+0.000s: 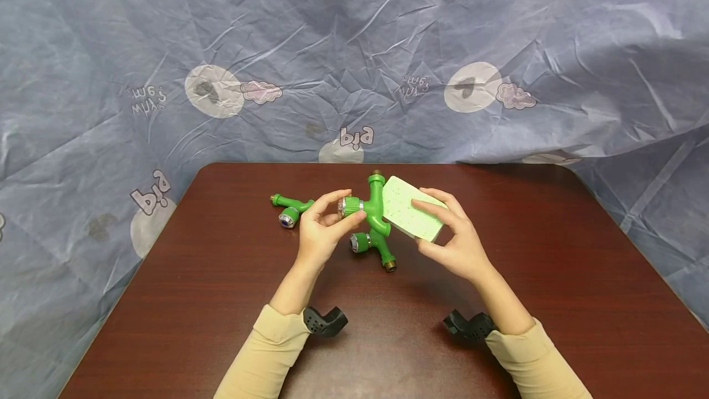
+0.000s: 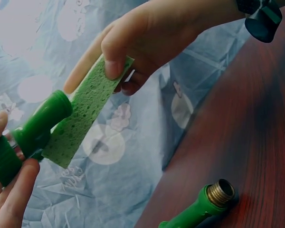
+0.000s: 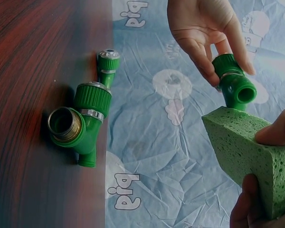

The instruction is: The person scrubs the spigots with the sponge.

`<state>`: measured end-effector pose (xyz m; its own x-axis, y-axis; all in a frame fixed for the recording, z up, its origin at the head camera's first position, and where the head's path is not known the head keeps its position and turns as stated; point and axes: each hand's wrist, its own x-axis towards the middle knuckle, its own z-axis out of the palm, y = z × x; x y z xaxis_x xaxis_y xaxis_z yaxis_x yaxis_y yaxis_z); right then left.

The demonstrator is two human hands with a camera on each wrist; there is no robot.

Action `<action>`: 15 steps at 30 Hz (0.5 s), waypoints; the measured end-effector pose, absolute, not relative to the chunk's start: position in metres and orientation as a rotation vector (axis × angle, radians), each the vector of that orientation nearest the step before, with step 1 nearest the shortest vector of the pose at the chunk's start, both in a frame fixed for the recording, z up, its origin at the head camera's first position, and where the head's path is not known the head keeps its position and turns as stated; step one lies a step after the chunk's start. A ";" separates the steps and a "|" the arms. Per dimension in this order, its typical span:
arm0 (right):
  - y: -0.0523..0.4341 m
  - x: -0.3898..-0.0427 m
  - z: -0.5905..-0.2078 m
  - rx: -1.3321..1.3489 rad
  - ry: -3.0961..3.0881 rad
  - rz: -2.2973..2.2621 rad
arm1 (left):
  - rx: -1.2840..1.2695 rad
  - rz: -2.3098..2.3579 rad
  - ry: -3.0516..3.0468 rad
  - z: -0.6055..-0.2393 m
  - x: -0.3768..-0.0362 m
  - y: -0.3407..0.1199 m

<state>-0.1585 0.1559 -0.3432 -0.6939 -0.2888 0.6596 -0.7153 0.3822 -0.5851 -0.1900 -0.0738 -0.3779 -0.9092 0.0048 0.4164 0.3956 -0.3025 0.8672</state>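
A: What does the left hand [image 1: 321, 226] hold?

B: It holds a green pipe fitting [image 1: 372, 208] above the table [image 1: 221, 300]. The thumb and the fingers are curled around the ribbed cap with the silver ring, so the grip is closed on that end. The fitting is lifted, over the middle of the table and a little toward the far edge.

A: And the right hand [image 1: 456, 236]?

B: It pinches a light green sponge [image 1: 412, 208], the thumb on the under face and the fingers on the upper face. The grip is closed on the sponge only, not on the fitting.

A: How do the two things stand to each other?

B: The sponge lies on the right side of the fitting, and its narrow edge touches the green tube, as the left wrist view shows. The long axis of the tube runs from the near edge to the far edge of the table, and the flat sponge meets it from the side. So I judge that any rubbing must go along this tube, and the right hand is the nearer one to it.

A: Is something else on the table?

B: Yes, a second fitting [image 1: 292, 208] lies toward the left edge, and a third fitting [image 1: 376, 248] with a brass thread lies just under the held one, both apart from the hands
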 end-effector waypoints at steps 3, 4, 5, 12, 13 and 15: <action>0.156 -0.159 -0.344 0.850 -2.184 1.257 | -0.549 -2.291 -1.731 -0.378 -0.190 -0.076; 0.156 -0.159 -0.344 0.845 -2.183 1.256 | -0.563 -2.285 -1.748 -0.378 -0.190 -0.077; 0.157 -0.160 -0.344 0.841 -2.181 1.257 | -0.574 -2.271 -1.771 -0.377 -0.190 -0.078; 0.157 -0.161 -0.345 0.836 -2.172 1.257 | -0.553 -2.224 -1.876 -0.376 -0.191 -0.083; 0.157 -0.161 -0.345 0.832 -2.173 1.256 | -0.542 -2.222 -1.880 -0.376 -0.191 -0.083; 0.157 -0.160 -0.344 0.822 -2.177 1.250 | -0.524 -2.218 -1.877 -0.375 -0.191 -0.083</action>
